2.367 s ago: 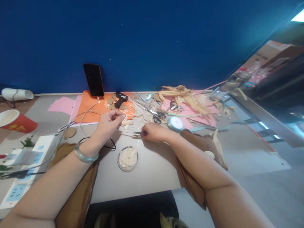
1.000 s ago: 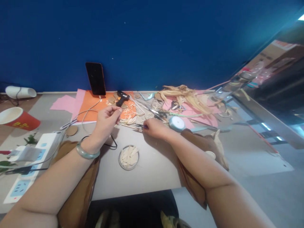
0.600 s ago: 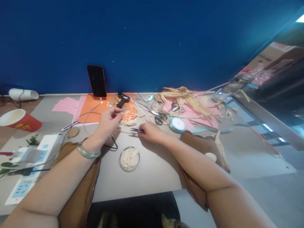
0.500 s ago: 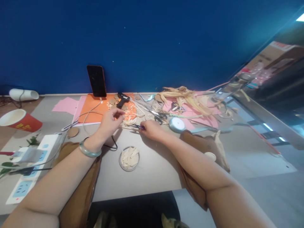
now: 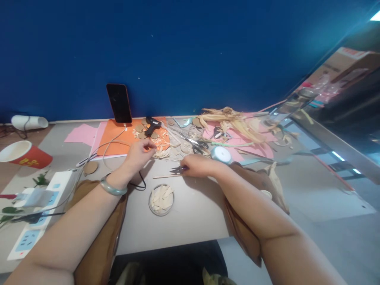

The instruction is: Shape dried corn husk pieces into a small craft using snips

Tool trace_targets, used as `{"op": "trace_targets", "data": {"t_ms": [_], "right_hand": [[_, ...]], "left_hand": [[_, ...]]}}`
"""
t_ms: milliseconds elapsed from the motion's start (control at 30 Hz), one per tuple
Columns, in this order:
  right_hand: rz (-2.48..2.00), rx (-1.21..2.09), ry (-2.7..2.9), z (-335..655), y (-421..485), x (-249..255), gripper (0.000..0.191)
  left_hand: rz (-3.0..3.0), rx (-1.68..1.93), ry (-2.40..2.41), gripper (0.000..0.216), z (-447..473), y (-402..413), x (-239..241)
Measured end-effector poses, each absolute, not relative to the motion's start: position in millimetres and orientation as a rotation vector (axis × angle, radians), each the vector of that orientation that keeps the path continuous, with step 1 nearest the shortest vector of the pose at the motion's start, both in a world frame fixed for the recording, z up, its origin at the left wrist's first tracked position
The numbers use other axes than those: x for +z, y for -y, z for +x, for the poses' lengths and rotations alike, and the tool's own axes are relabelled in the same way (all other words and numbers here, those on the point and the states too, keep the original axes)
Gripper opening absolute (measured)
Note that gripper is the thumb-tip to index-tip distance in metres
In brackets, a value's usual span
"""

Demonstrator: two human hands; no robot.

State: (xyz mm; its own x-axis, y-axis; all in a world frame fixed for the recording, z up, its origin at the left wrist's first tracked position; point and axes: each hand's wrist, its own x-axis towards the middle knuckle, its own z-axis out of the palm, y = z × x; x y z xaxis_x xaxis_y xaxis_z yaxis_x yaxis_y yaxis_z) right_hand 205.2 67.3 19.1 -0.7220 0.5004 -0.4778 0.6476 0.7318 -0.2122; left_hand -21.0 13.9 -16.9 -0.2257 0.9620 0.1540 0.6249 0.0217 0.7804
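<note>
The right hand point(image 5: 196, 165) is closing around small, dark, pointed metal snips point(image 5: 177, 170), blades parting, between the grey table's point(image 5: 190, 221) back and front edges. The left hand point(image 5: 139, 154) is curling, its hold unclear. A round, grey-rimmed dish point(image 5: 160, 215) of pale flat strips point(image 5: 162, 198) is sitting toward the front edge.

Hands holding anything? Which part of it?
Right hand: small scissors, by the handle end, blades exposed. Left hand: can't tell if anything's pinched.
</note>
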Motion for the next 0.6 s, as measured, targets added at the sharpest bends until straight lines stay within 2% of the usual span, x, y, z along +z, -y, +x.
{"op": "trace_targets", "data": {"t_ms": [200, 400, 600], "right_hand": [[1.061, -0.359, -2.611, 205, -72, 19, 0.021], [0.783, -0.663, -2.548, 213, -66, 25, 0.014], [0.901, -0.542, -2.505, 208, -62, 22, 0.015]], "left_hand": [[1.951, 0.757, -1.947, 0.016, -14, -17, -28], [2.096, 0.61, -1.975, 0.016, -13, -19, -30], [2.129, 0.467, -2.019, 0.018, -9, -18, -29]]}}
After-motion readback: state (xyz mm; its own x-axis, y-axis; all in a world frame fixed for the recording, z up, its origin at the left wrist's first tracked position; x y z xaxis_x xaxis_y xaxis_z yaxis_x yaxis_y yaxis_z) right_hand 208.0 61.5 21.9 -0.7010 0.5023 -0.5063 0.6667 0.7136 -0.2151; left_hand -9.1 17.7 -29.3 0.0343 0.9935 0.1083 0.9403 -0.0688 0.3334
